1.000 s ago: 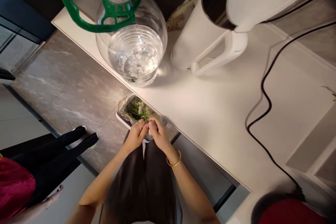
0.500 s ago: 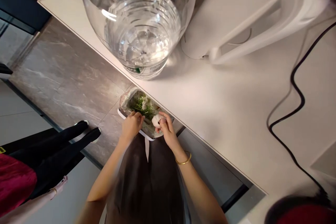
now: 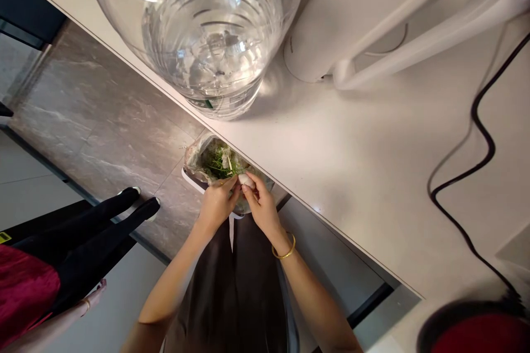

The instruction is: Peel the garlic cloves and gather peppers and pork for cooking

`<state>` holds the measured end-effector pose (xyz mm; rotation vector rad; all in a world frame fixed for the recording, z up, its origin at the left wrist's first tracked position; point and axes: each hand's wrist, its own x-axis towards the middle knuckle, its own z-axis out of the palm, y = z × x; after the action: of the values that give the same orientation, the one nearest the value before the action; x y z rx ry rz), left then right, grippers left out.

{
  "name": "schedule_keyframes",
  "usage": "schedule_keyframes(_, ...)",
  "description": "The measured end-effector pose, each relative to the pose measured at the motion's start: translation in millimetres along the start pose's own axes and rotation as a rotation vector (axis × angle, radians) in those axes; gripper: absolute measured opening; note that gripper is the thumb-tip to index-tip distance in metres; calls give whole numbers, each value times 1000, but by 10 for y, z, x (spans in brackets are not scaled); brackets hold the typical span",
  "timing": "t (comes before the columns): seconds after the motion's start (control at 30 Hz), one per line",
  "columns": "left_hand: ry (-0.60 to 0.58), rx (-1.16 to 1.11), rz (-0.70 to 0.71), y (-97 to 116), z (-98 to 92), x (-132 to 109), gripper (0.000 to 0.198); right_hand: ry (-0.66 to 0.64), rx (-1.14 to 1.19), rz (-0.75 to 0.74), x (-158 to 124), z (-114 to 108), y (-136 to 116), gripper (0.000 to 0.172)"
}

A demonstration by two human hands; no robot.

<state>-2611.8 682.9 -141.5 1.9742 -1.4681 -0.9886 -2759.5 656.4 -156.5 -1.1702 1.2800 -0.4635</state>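
Note:
A white garlic bulb (image 3: pixel 246 180) is in the fingers of my right hand (image 3: pixel 264 207), which closes on it from the right. My left hand (image 3: pixel 219 201) meets it from the other side, thumb and fingertips pinched at the bulb's left edge; what exactly they grip there is too small to make out. Both hands are over a bin (image 3: pixel 192 181) lined with a clear plastic bag (image 3: pixel 194 153). Inside lie green vegetable scraps (image 3: pixel 217 162) and some pale bits. My hands hide the near part of the bin.
The white counter (image 3: pixel 351 165) overhangs the bin's far side. On it stand a large clear water bottle (image 3: pixel 219 55), a white pitcher (image 3: pixel 314 49), a black cord (image 3: pixel 484 127) and a dark red round object (image 3: pixel 480 333). Another person's legs (image 3: pixel 99 220) are at left.
My left hand has moved right and come to the garlic bulb. My right hand has brought the bulb slightly up and left, so the two hands now meet.

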Motion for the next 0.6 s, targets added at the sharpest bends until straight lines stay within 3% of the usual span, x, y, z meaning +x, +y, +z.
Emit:
schedule_keyframes(0.1,-55,11,-63,16,-12,3,16,4,-107,-50,-37,4,-31,42)
schedule_keyframes(0.23,-41,39,-185,32,20,-43,19,3,-224,-138,-64,39,-62,41)
schedule_keyframes(0.37,-13,44,-215,48,50,-87,15,-52,-282,-186,-61,18,-80,42)
schedule_keyframes(0.47,9,64,-197,-37,-5,-41,11,-73,-201,-123,-81,-76,-108,41)
schedule_keyframes(0.6,83,143,-242,-321,-148,126,10,-78,56,45,-139,-225,-113,39)
